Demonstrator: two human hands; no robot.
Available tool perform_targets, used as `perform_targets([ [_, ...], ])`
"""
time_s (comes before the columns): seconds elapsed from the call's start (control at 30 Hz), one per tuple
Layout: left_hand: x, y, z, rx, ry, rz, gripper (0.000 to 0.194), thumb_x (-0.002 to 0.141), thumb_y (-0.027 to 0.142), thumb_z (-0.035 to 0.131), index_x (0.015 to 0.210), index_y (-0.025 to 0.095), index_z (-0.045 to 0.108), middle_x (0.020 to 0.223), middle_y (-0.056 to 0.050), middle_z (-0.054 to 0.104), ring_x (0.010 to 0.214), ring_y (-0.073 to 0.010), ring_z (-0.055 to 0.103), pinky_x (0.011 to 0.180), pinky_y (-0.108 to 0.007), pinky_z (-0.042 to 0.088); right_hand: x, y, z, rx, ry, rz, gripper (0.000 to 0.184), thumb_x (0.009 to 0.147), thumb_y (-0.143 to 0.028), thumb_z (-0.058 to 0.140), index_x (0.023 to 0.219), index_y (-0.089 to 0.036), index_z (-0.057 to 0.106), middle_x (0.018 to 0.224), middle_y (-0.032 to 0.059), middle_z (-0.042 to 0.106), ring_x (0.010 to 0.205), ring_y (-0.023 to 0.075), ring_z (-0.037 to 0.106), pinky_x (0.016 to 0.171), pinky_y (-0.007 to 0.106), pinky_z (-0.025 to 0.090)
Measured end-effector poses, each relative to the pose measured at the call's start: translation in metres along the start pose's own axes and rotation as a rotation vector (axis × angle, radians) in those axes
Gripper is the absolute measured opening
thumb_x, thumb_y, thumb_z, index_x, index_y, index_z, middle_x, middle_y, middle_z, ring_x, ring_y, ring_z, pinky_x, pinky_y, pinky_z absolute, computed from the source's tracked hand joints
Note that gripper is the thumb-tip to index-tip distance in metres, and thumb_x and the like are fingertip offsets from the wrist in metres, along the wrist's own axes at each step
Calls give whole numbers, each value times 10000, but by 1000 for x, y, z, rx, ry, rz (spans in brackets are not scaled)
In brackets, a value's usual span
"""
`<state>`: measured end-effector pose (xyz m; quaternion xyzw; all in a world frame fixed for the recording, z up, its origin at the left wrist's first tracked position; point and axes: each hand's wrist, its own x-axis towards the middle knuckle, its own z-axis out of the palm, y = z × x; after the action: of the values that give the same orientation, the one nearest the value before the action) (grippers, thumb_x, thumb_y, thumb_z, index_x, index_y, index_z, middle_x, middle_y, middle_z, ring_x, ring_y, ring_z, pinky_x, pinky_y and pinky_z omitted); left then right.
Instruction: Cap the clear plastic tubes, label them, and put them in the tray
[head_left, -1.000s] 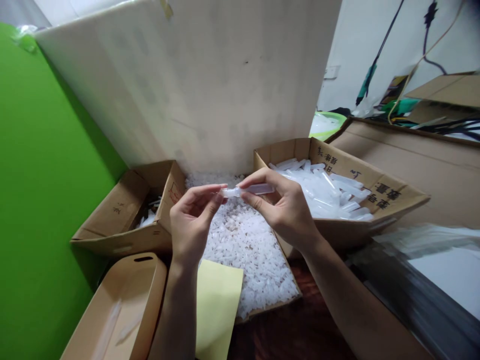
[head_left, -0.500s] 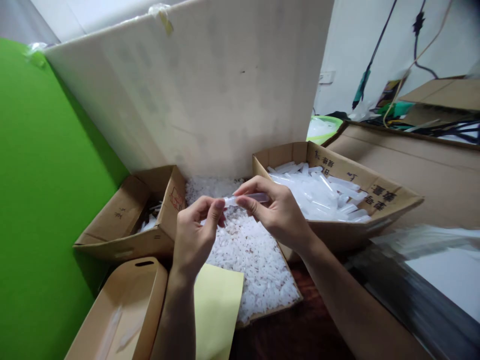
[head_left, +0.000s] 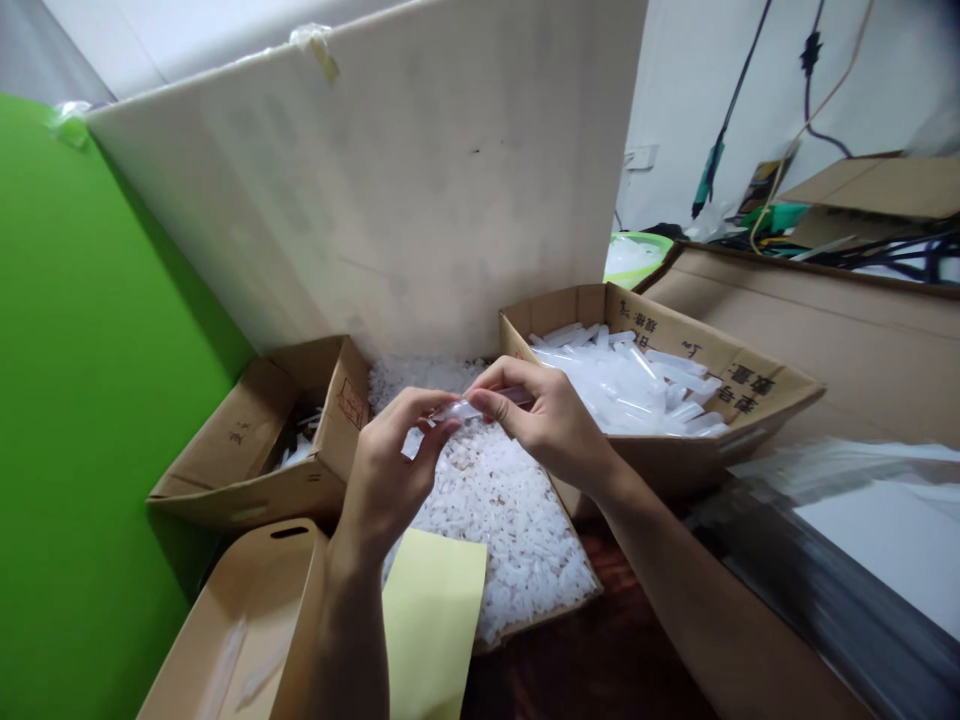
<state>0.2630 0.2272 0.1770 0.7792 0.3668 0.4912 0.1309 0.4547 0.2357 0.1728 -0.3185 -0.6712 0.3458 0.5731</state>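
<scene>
A clear, whitish plastic tube [head_left: 466, 409] lies nearly level between my two hands, over a tray of small white pieces [head_left: 517, 540]. My right hand [head_left: 544, 415] pinches it between thumb and fingers, its far end showing past the fingertips. At the other end, the index finger and thumb of my left hand [head_left: 397, 450] close around the tube's tip. What exactly sits at that tip is too small and blurred to make out. Many similar translucent tubes [head_left: 637, 385] fill the cardboard box [head_left: 750, 385] beyond my right hand.
A second cardboard box [head_left: 240, 440] at left holds some white and dark pieces. Below it, a tan plastic bin [head_left: 300, 590] contains a few clear items. Yellow paper [head_left: 435, 620] lies by my left forearm. Plastic bags [head_left: 862, 560] lie at right. A pale panel [head_left: 420, 180] stands behind.
My left thumb has dropped slightly and its fingers have loosened around the tube's tip. The tube is now a little more tilted. The view has shifted slightly.
</scene>
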Motion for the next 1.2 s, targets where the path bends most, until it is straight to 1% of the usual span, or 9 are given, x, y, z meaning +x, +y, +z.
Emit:
perform_targets([
  [0.17, -2, -3, -1, -114, -108, -185, 572, 1086, 520, 407, 697, 184, 659, 586, -25, 656, 535, -122, 600, 539, -229, 457, 1, 2, 0, -21, -46, -87, 147, 907, -324, 775, 930, -192, 713, 906, 19, 726, 829, 159, 706, 759, 299, 574],
  [0.27, -2, -1, 3, -113, -117, -194, 460, 1069, 448, 501, 716, 187, 637, 591, -7, 633, 538, -118, 582, 521, -221, 432, 0, 3, 2, -54, -40, -101, 103, 915, -283, 756, 930, -188, 720, 911, 30, 737, 845, 167, 714, 762, 304, 578],
  [0.4, -1, -6, 10, 120, 51, 89, 88, 1000, 261, 654, 942, 195, 653, 789, -10, 693, 693, -132, 644, 645, -220, 492, -3, 4, 7, -29, 40, 48, 152, 923, -317, 741, 890, -170, 720, 783, 26, 724, 645, 126, 650, 561, 249, 510],
  [0.53, -2, -19, 10, 322, 96, 434, 33, 1010, 172, 623, 986, 192, 631, 866, -26, 724, 777, -150, 663, 760, -255, 528, -4, 3, 10, 105, 34, 285, 291, 877, -442, 774, 814, -175, 677, 645, -13, 651, 407, 72, 481, 338, 213, 349],
  [0.7, -3, -32, 8, 370, 81, 551, 110, 976, 160, 688, 1075, 182, 644, 923, -37, 748, 845, -159, 698, 817, -267, 558, 1, 3, 13, 363, 8, 503, 461, 690, -543, 891, 664, -183, 605, 528, -27, 598, 329, 55, 371, 276, 222, 246],
  [0.8, -3, -38, 8, 297, 44, 457, 178, 991, 202, 681, 1164, 209, 641, 1046, -42, 760, 944, -156, 728, 874, -258, 573, 4, 10, 17, 458, 116, 514, 424, 661, -502, 915, 692, -181, 640, 532, -44, 570, 370, 56, 372, 323, 228, 259],
  [0.93, -4, -47, 4, 409, -116, 198, 334, 1016, 304, 650, 1320, 181, 584, 1209, -104, 736, 993, -205, 734, 874, -314, 571, 3, 22, 20, 248, 297, 277, 312, 755, -434, 887, 885, -196, 732, 724, -17, 638, 578, 96, 522, 508, 243, 414],
  [1.07, -5, -53, 1, 544, -472, -106, 141, 1037, 283, 596, 1064, 183, 692, 1027, -68, 753, 887, -231, 711, 760, -320, 507, 1, 25, 19, -18, 334, 70, 341, 968, -551, 655, 875, -223, 640, 880, 23, 651, 803, 159, 623, 738, 305, 522],
  [1.2, -6, -54, 9, 509, -678, -238, 192, 1042, 292, 565, 937, 203, 699, 909, -41, 727, 793, -203, 659, 690, -297, 421, 2, 29, 18, 26, 219, 37, 340, 1006, -594, 572, 954, -260, 540, 779, -16, 558, 718, 156, 587, 734, 328, 540],
])
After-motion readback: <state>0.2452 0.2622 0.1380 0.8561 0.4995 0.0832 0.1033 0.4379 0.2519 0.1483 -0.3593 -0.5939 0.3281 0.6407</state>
